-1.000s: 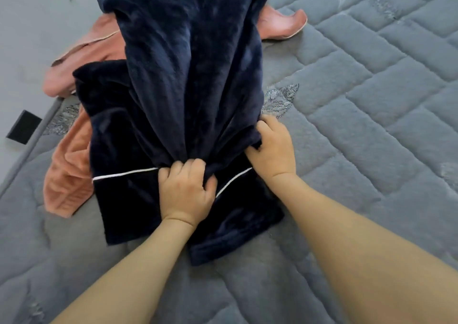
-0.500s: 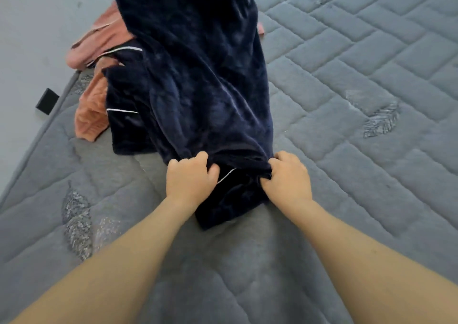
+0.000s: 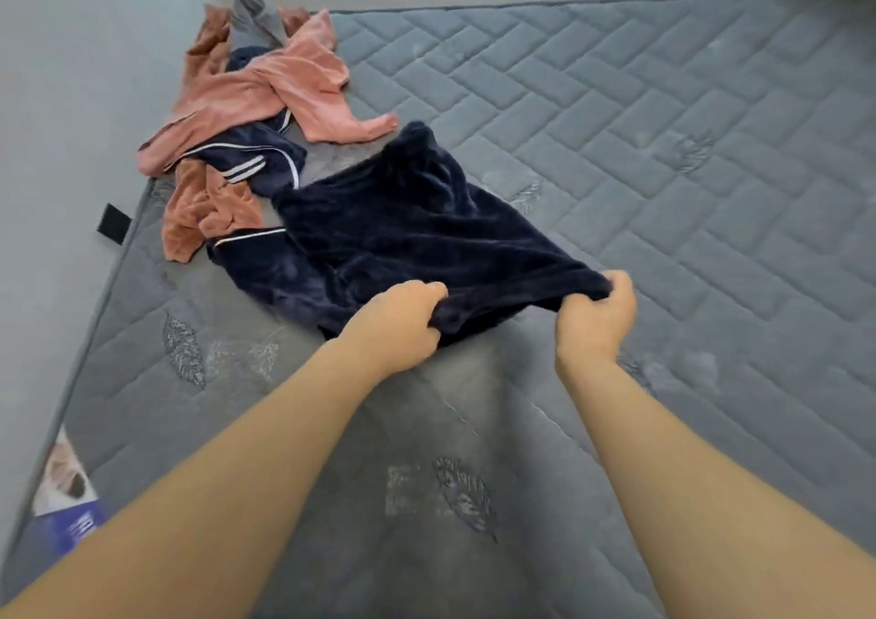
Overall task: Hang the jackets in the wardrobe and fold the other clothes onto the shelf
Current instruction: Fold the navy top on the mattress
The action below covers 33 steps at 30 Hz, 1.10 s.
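Left hand (image 3: 400, 322), fingers curled, grips the near edge of a dark navy plush velvet garment (image 3: 407, 234); right hand (image 3: 595, 317), at three o'clock of the left, likewise pinches the same edge with fingers and thumb closed round a bunched fold. The stretch of hem between the two hands is raised slightly off the surface, while the rest of the garment lies spread flat, running away from the hands toward eleven o'clock. Both bare forearms enter from the six o'clock edge of the view. The garment rests on a grey quilted mattress (image 3: 663, 154) stitched in a brick-like pattern with embroidered leaf motifs. At ten o'clock of the held garment, touching it, lies a second navy garment with white piping and white stripes (image 3: 251, 158), partly tucked among crumpled salmon-pink soft clothes (image 3: 265, 92); this heap sits near the mattress's far left corner, at eleven o'clock of the hands. A small black tab (image 3: 114, 223) projects from the mattress's left edge at nine o'clock of the heap. A printed label, white and blue (image 3: 68, 500), sits on the mattress's left border at eight o'clock of the hands; its print is too blurred to read.
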### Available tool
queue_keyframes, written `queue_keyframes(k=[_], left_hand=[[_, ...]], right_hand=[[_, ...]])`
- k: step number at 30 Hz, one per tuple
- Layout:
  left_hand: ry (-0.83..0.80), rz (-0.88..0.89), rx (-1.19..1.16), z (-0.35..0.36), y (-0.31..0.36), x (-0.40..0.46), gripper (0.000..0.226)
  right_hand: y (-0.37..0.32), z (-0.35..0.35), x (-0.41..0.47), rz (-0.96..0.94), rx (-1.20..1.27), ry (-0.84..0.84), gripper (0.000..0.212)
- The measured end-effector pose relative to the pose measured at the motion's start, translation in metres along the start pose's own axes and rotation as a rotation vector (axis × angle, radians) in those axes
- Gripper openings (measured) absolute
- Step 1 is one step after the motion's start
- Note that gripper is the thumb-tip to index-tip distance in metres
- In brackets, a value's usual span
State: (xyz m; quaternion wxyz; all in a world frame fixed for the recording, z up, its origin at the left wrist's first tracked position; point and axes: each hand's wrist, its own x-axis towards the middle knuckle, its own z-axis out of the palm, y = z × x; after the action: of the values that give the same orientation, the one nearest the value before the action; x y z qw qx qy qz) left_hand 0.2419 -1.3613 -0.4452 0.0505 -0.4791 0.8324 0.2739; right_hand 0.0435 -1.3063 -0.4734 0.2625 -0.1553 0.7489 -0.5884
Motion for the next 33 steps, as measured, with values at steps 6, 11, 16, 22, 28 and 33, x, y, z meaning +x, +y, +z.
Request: queue_keyframes(k=[6, 11, 16, 22, 28, 33], left_hand=[[-0.114, 0.128, -0.383, -0.046, 0.114, -0.07, 0.02], [-0.112, 0.32, -0.549, -0.113, 0.228, -0.105, 0.022], [-0.078, 0.396, -0.51, -0.153, 0.314, -0.106, 0.021], [0.043, 0.193, -0.169, -0.137, 0.346, -0.019, 0.021], [0.14, -0.133, 0.152, -0.041, 0.299, 0.158, 0.031], [0.029, -0.377, 0.138, 0.146, 0.241, 0.277, 0.064]], right_hand=[[-0.083, -0.133, -0.018, 0.002, 0.19, 0.235, 0.031], [-0.161, -0.226, -0.028, -0.014, 0.342, 0.507, 0.027], [-0.225, -0.297, 0.002, -0.193, 0.276, 0.518, 0.029], [-0.217, -0.306, 0.104, -0.141, 0.074, 0.296, 0.035], [-0.11, -0.249, 0.253, -0.109, -0.295, 0.148, 0.037], [0.07, -0.201, 0.337, -0.4, -0.919, -0.115, 0.054]])
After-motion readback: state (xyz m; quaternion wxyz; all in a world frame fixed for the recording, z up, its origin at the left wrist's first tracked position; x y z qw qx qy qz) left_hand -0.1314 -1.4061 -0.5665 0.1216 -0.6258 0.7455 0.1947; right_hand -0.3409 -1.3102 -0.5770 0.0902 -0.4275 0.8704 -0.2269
